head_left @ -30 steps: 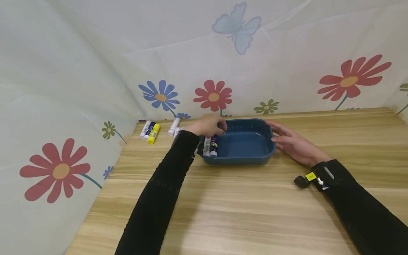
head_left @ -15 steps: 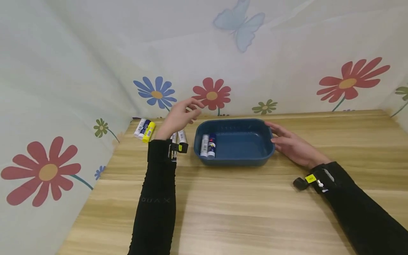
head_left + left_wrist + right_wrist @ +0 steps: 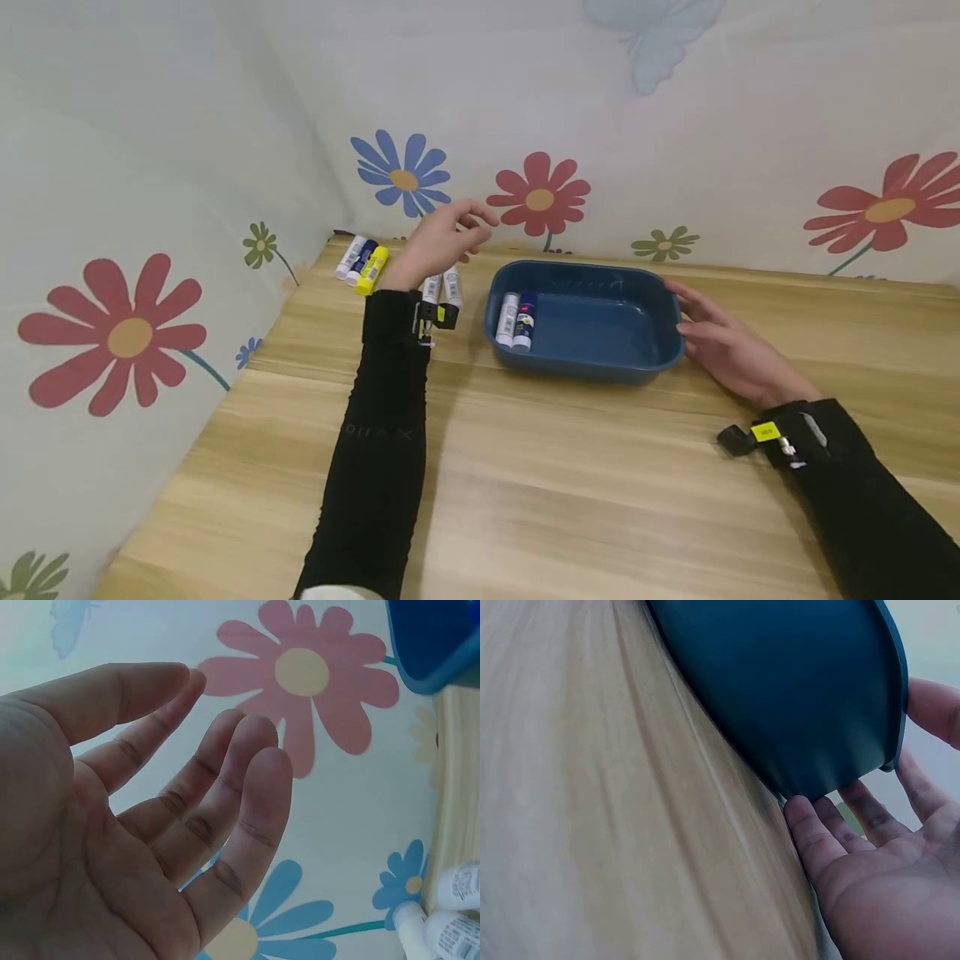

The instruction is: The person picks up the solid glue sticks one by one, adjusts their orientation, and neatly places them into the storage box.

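At far left, pale cloth [image 3: 202,150] printed with flowers, running along the back of a wood-grain table [image 3: 540,483]. On that table, near the corner, a slanting row of 3, side by side: white glue stick [image 3: 350,257], dark blue glue stick [image 3: 362,262], yellow glue stick [image 3: 372,270]. Next, a black left sleeve [image 3: 382,417] leading up to the left hand [image 3: 442,237], raised before the cloth, fingers loosely bent and holding nothing. Just beyond its wrist, at least 2 pale sticks [image 3: 452,287], partly hidden. Further right, well apart from the left hand, a blue tray [image 3: 577,371], flat on the table near its back edge. Across the tray's left end, 2 lying side by side: white-bodied stick [image 3: 507,321] and navy stick [image 3: 525,321]. At the tray's right end, the right hand [image 3: 738,354], fingers spread and fairly straight, tips touching the outer wall, palm clear of it. Strapped to its wrist, a black camera [image 3: 737,440] with a yellow tag [image 3: 765,431].
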Available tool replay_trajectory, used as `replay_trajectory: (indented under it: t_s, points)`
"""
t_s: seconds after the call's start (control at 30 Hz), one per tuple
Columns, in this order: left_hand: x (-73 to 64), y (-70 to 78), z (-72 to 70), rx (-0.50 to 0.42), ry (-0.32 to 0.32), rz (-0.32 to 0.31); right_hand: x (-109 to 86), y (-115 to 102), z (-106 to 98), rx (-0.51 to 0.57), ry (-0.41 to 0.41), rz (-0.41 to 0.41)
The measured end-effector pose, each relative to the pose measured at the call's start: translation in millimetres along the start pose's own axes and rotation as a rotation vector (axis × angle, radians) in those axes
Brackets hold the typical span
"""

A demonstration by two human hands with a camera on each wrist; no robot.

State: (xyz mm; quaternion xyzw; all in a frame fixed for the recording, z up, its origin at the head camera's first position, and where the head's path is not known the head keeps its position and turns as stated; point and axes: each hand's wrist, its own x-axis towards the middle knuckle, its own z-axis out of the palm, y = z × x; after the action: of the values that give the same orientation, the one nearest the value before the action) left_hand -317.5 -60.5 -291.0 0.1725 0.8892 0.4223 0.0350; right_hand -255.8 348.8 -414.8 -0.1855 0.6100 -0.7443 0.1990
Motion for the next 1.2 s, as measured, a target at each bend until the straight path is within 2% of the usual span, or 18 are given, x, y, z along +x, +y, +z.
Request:
replay_trajectory:
  t_s: [0.23,0.63,0.87,1.03,1.2]
  points:
    - [4.5,-2.1,-1.0,0.029,-0.006,-0.038,-0.7,-1.7,-0.4,0.014,-0.018,-0.008]
    - [4.9,-5.2,-2.1,0.016,0.007,-0.052,-2.0,-1.0,-0.1,0.014,-0.020,-0.011]
    - [3.7,-10.3,-4.0,0.095,0.097,-0.066,-0.8,-0.6,3.5,0.003,-0.009,0.009]
    - [7.3,-16.8,-0.7,0.142,0.130,-0.118,-1.5,-1.2,3.0,-0.016,0.008,0.020]
    - [11.8,-26.4,3.2,0.180,0.084,-0.201,-2.0,-3.2,2.3,-0.031,0.018,0.030]
